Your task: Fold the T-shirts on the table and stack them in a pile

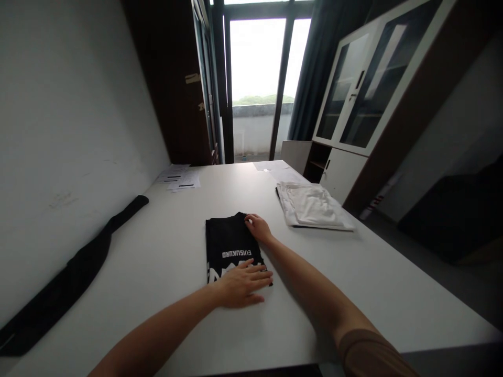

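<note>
A black T-shirt (pixel 228 236), folded into a rectangle, lies on the white table in front of me. White lettering and a larger white print, partly covered, show on its lower half. My left hand (pixel 244 284) rests flat across the near edge of the shirt, fingers spread and pointing right. At the shirt's far right corner, my right hand (pixel 258 228) has its fingers bent in and closed on the fabric edge. The exact grip of those fingertips is partly hidden.
Folded white garments (pixel 314 205) are stacked at the table's right, with something dark beneath. A long black cloth (pixel 78 275) lies along the left wall. Paper sheets (pixel 181 178) lie at the far left. Beyond the white table (pixel 176 235) stand a cabinet (pixel 353 94) and a window.
</note>
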`<state>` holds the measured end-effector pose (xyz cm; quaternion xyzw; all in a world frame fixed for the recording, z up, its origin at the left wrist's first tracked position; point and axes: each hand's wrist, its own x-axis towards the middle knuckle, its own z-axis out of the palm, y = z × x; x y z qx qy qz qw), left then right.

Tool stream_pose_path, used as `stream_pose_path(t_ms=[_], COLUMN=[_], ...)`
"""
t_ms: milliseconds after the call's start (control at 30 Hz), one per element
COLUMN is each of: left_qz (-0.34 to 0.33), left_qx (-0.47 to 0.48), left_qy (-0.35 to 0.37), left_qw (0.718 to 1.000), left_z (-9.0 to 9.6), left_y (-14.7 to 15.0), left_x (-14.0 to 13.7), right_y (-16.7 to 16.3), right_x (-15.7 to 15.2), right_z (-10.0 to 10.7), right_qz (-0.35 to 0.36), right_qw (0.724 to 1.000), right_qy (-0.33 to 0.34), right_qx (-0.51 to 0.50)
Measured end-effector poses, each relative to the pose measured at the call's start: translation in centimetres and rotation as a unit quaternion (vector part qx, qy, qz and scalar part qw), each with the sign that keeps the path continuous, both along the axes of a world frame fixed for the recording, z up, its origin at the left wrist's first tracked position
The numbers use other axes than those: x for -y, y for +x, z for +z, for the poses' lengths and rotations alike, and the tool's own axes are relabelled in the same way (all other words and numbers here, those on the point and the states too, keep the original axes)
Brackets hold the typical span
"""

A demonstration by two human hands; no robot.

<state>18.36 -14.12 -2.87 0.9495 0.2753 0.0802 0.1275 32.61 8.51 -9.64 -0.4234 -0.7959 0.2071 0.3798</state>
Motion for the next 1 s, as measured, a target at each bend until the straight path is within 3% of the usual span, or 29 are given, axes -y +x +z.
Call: stream_pose_path(t_ms=[100, 300, 433, 600, 700, 800, 900, 1000], left_qz=[0.005, 0.029, 0.025, -0.03, 0.05, 0.17, 0.256, 0.274], left_qx=[0.0, -0.017, -0.006, 0.049, 0.103, 0.134, 0.092, 0.032], left_qy=[0.005, -0.003, -0.031, -0.123, -0.121, -0.02, 0.051, 0.061], left_qw=[1.0, 0.999, 0.999, 0.991, 0.986, 0.976, 0.961, 0.959], left_z=[-0.3, -0.6, 0.1, 1.4, 1.3, 0.2, -1.4, -2.9], left_y=[-0.2, -0.1, 0.1, -0.2, -0.5, -1.3, -2.5, -3.5], left_x=[-0.3, 0.4, 1.0, 1.6, 0.9, -0.7, -2.5, -3.3], right_y=[-0.2, -0.1, -0.2, -0.2, -0.1, 0.1, 0.2, 0.2], right_x=[0.5, 0.4, 0.4, 0.8, 1.3, 1.4, 1.1, 0.7], right_z=[0.2, -0.1, -0.2, 0.2, 0.6, 0.8, 0.6, 0.2], right_qz=[0.021, 0.101, 0.087, 0.063, 0.045, 0.026, 0.011, -0.001], right_qw=[0.998, 0.987, 0.986, 0.984, 0.984, 0.985, 0.987, 0.989], right_qy=[0.031, 0.03, 0.032, 0.032, 0.059, 0.082, 0.061, 0.041], right_qx=[0.05, 0.12, 0.14, 0.161, 0.159, 0.151, 0.149, 0.142])
